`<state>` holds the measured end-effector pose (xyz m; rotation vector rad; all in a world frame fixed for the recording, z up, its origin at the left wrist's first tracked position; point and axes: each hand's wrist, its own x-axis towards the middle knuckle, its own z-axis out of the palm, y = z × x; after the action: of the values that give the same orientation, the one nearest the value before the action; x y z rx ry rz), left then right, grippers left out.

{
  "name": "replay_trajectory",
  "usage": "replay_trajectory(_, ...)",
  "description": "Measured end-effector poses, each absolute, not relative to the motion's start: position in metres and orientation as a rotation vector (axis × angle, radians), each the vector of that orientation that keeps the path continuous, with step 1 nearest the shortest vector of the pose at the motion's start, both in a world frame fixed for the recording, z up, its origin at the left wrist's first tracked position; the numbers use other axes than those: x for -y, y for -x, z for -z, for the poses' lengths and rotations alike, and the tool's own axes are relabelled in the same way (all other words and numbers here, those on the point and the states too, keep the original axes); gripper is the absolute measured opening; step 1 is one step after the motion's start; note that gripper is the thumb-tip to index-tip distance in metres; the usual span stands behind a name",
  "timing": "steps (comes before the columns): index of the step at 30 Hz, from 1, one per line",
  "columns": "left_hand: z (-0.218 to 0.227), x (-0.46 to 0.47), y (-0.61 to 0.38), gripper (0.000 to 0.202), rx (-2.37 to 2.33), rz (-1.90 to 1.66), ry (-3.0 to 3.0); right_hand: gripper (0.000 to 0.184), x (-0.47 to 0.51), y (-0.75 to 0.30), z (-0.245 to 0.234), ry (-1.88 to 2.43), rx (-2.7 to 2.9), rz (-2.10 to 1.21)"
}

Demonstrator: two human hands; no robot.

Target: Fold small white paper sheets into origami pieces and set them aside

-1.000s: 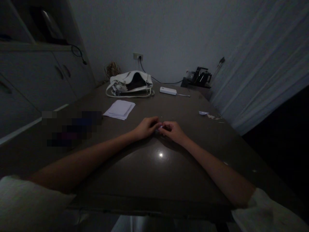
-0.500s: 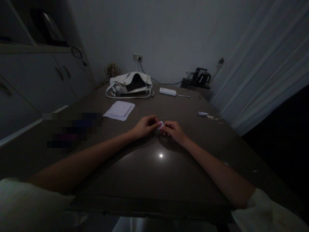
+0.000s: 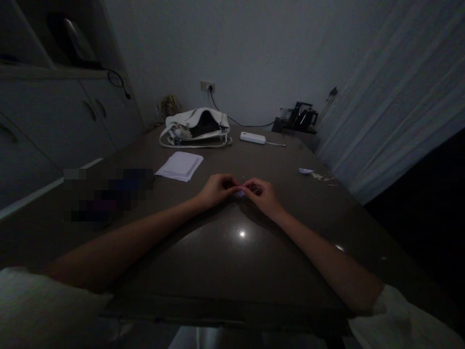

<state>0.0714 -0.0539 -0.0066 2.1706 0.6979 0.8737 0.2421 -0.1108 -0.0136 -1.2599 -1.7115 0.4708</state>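
Observation:
Over the middle of the dark table (image 3: 232,269), my two hands meet at a small piece of white paper (image 3: 240,193). Only a bit of the paper shows below the fingertips; the fingers cover the rest. My left hand (image 3: 220,190) pinches it from the left, thumb stretched toward the other hand. From the right, my right hand (image 3: 264,195) pinches it too, its thumb and forefinger touching the left fingertips. A stack of white paper sheets (image 3: 180,166) lies beyond my left hand. To the right is a small folded white paper (image 3: 305,171).
A white handbag (image 3: 196,127) stands at the back, with a white power bank (image 3: 253,138) and its short cable to the right. Paper scraps (image 3: 321,177) lie near the right edge. A black kettle (image 3: 304,116) sits in the far corner. Blurred dark blocks cover something at the left.
The fingertips have closed together over the small paper, so less of it shows and it now peeks out below them. My right fingers have shifted slightly up and left.

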Motion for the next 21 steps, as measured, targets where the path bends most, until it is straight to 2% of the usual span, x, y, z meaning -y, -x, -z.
replay_trajectory(6, 0.0061, 0.0538, -0.0707, 0.029, -0.728, -0.862, -2.241, 0.013, 0.1123, -0.2407, 0.0116, 1.269, 1.756, -0.394)
replay_trajectory(21, 0.0084, 0.0504, -0.0708, 0.024, -0.735, -0.964, -2.061, 0.016, 0.1089, -0.2439, 0.0149, 1.153, 1.523, -0.673)
